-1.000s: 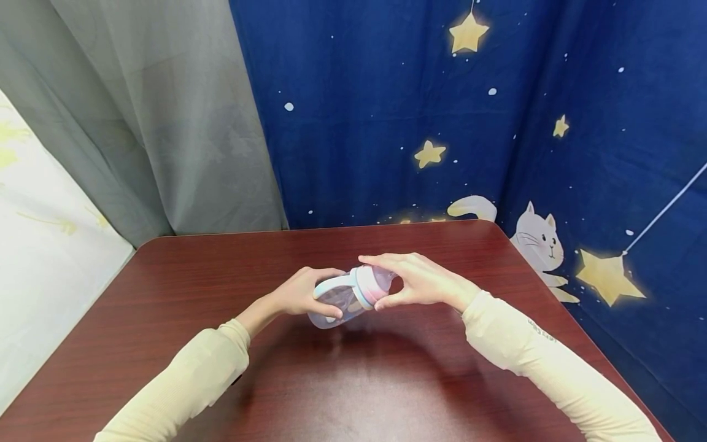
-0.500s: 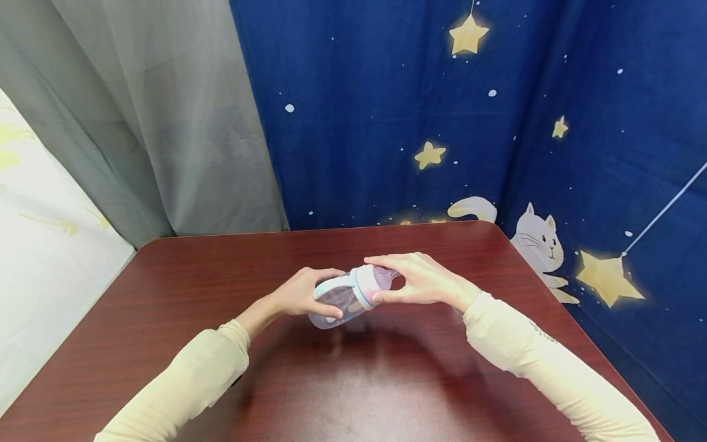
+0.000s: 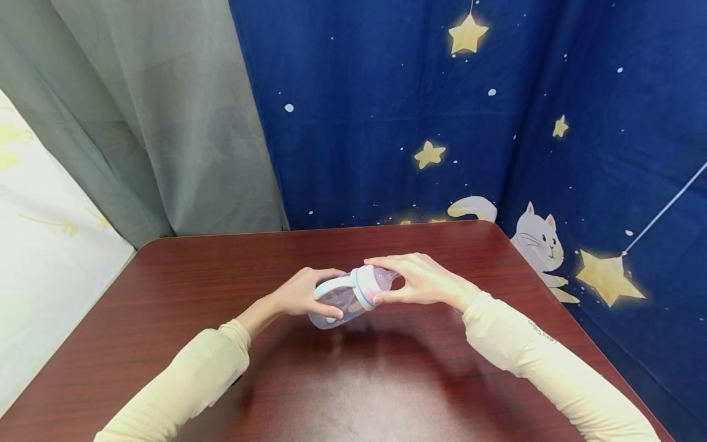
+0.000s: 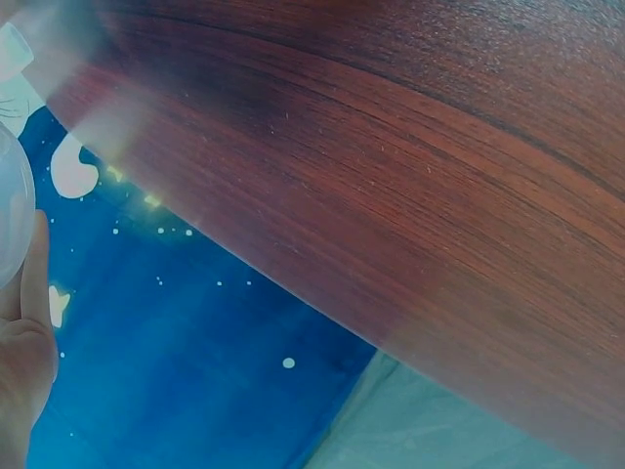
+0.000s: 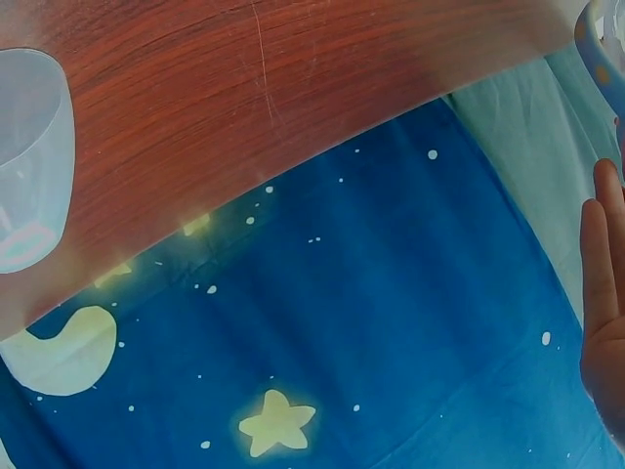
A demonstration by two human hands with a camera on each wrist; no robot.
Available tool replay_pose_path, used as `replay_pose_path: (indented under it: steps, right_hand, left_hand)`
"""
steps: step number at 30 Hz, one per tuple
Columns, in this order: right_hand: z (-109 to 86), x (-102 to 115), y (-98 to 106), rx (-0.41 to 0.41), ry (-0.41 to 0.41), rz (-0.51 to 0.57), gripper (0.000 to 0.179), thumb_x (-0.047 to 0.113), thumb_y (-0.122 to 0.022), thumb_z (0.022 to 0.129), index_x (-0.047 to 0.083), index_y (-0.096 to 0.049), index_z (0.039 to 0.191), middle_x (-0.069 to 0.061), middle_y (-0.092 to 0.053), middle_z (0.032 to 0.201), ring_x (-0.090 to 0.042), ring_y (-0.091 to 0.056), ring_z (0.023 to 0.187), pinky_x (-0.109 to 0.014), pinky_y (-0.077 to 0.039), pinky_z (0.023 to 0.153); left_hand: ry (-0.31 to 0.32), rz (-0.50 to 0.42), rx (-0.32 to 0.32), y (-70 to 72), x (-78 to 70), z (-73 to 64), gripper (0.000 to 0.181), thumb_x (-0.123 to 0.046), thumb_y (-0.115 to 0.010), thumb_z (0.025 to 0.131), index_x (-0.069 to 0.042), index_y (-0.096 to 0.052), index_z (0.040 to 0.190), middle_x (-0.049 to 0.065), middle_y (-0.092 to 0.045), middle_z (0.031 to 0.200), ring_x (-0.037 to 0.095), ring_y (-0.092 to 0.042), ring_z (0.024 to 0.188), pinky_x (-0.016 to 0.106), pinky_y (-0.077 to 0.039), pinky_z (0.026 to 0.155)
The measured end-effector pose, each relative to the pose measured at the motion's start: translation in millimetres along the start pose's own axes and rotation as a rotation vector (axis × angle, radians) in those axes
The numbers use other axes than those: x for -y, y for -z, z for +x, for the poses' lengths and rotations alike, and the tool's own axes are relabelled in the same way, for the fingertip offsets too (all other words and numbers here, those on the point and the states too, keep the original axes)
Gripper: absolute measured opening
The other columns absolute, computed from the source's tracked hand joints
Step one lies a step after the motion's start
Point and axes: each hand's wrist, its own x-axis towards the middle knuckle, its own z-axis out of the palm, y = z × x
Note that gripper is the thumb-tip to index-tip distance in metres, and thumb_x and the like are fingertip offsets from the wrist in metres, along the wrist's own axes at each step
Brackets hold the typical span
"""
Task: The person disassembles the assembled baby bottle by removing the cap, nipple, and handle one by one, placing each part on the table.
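A clear baby bottle [image 3: 343,302] with pale blue-white handles and a pink collar [image 3: 369,286] is held tilted over the table, its teat end to the right. My left hand [image 3: 302,291] grips the body from the left, thumb in front by the handle [image 3: 334,284]. Around the collar, my right hand [image 3: 422,279] holds on with its thumb in front and fingers on the far side; its palm partly covers the teat. In the right wrist view, a translucent cup-shaped piece [image 5: 34,166] stands at the left; in the head view the right hand mostly hides it.
The dark red wooden table [image 3: 221,270] ends at a rounded far edge. Behind it hang a grey curtain [image 3: 182,123] and a blue curtain [image 3: 375,123] printed with stars and a cat.
My right hand's fingertips and thumb have shifted slightly to the right on the collar, then stayed still. The left hand and the bottle's body have kept their place.
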Motion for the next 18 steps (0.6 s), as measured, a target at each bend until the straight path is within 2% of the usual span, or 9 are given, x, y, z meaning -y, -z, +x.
replay_pose_path:
  steps: [3, 10, 18]
  right_hand:
    - [0.2, -0.5, -0.1, 0.002, 0.011, 0.003, 0.068, 0.063, -0.052, 0.074, 0.021, -0.047, 0.127, 0.006, -0.052, 0.119, -0.006, -0.05, 0.101, -0.027, -0.042, 0.078]
    - [0.5, -2.5, -0.9, -0.008, 0.062, 0.017, 0.069, 0.061, -0.054, 0.074, 0.018, -0.048, 0.127, 0.005, -0.053, 0.118, -0.006, -0.051, 0.101, -0.026, -0.043, 0.077]
    - [1.8, -4.9, -1.4, -0.027, 0.114, 0.043, 0.067, 0.056, -0.059, 0.074, 0.02, -0.046, 0.128, 0.006, -0.052, 0.119, -0.005, -0.05, 0.102, -0.026, -0.042, 0.077]
  left_hand:
    - [-0.003, 0.005, -0.001, -0.1, 0.5, 0.2, 0.065, -0.047, -0.073, 0.063, -0.011, -0.055, 0.114, -0.008, -0.06, 0.088, 0.006, -0.054, 0.072, 0.024, -0.045, 0.061]
    - [-0.006, 0.002, 0.003, -0.7, 2.1, -0.2, 0.066, -0.047, -0.073, 0.064, -0.01, -0.055, 0.115, 0.002, -0.063, 0.089, 0.009, -0.055, 0.073, 0.024, -0.045, 0.061]
    - [-0.012, -0.009, 0.0, -0.2, 4.4, -0.3, 0.066, -0.046, -0.074, 0.064, -0.009, -0.055, 0.114, 0.003, -0.063, 0.089, 0.013, -0.056, 0.073, 0.025, -0.045, 0.061]
